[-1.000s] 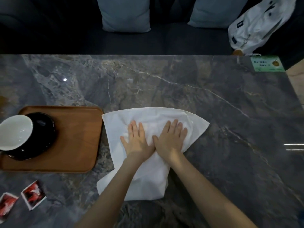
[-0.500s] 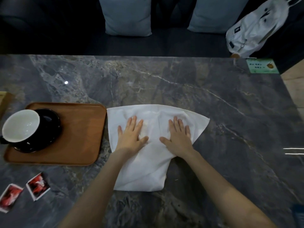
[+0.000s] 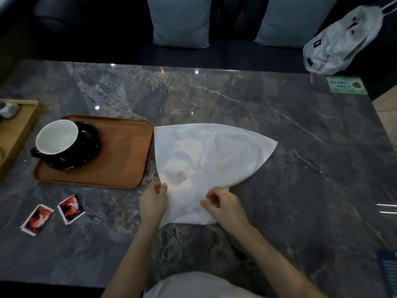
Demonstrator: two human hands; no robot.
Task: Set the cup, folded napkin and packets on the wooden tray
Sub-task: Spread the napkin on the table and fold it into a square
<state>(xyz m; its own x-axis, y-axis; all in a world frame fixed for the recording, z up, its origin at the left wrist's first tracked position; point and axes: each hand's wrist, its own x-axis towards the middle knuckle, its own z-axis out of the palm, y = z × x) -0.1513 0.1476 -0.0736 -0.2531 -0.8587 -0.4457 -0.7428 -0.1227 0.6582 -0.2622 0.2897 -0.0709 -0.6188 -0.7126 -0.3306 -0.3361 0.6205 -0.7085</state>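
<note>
A white cloth napkin [image 3: 214,155] lies partly folded on the dark marble table, just right of the wooden tray [image 3: 120,155]. My left hand [image 3: 153,201] pinches the napkin's near left edge. My right hand [image 3: 223,205] pinches its near right edge. The cup [image 3: 57,136], white inside and black outside, stands on a black saucer [image 3: 88,145] on the tray's left half. Two red packets [image 3: 72,208] [image 3: 38,219] lie on the table in front of the tray.
A pale wooden box [image 3: 17,130] sits at the far left edge. A green card [image 3: 347,84] lies at the table's far right corner. Behind the table a dark sofa holds two grey cushions [image 3: 180,20] and a white bag [image 3: 343,39].
Both hands have slid back from pressing flat on the napkin's middle to its near edge, where the fingers now pinch the cloth. The napkin's near end looks shorter.
</note>
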